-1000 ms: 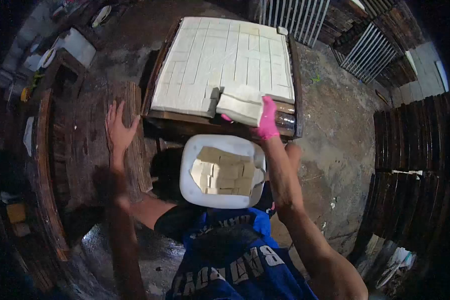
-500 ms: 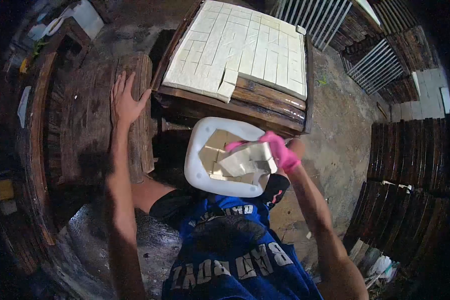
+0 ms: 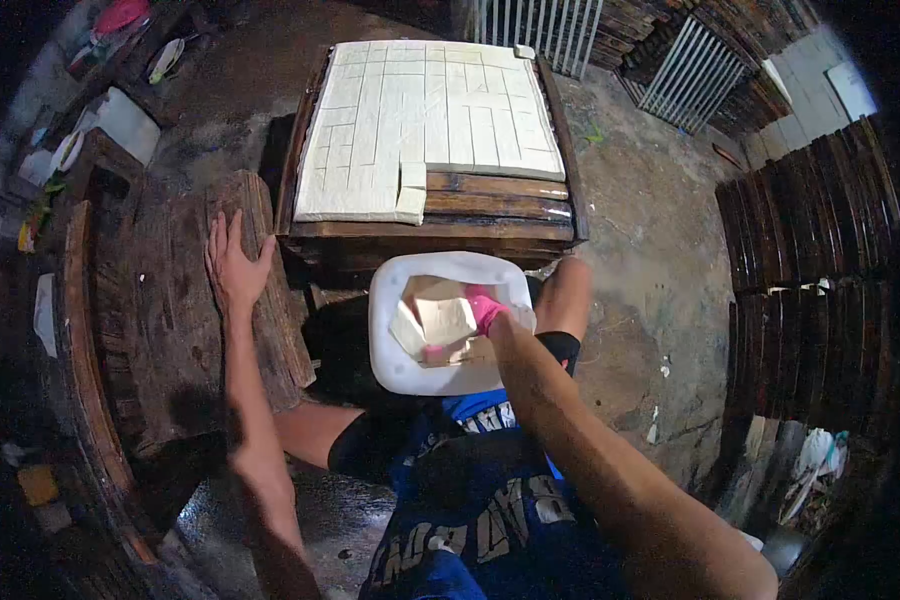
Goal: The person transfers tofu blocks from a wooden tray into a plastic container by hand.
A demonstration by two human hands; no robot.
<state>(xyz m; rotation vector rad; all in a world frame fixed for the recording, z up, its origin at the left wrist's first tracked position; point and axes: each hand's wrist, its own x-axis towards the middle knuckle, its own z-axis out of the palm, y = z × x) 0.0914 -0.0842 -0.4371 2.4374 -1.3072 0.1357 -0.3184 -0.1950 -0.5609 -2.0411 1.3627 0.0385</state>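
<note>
My left hand (image 3: 236,265), bare, lies flat with its fingers spread on a worn wooden bench (image 3: 170,300). In a pink glove, my right hand (image 3: 483,309) is inside a white plastic container (image 3: 390,370) and closed around pale white blocks (image 3: 446,318). More pale pieces lie beneath them, partly hidden by the hand. Beyond the container stands a wooden table topped with a white slab (image 3: 420,110) scored into rectangles. Dark wet slats (image 3: 495,203) show bare at its near right part, beside a small white piece (image 3: 411,190).
Stacked dark boards (image 3: 800,340) line the right side. Metal grilles (image 3: 540,30) lean at the back. A pale board (image 3: 130,122) stands at the upper left. The floor (image 3: 650,260) is wet concrete.
My right hand has carried the blocks from the slab's near edge down into the container, exposing slats there. My left hand stays on the bench. The view has shifted.
</note>
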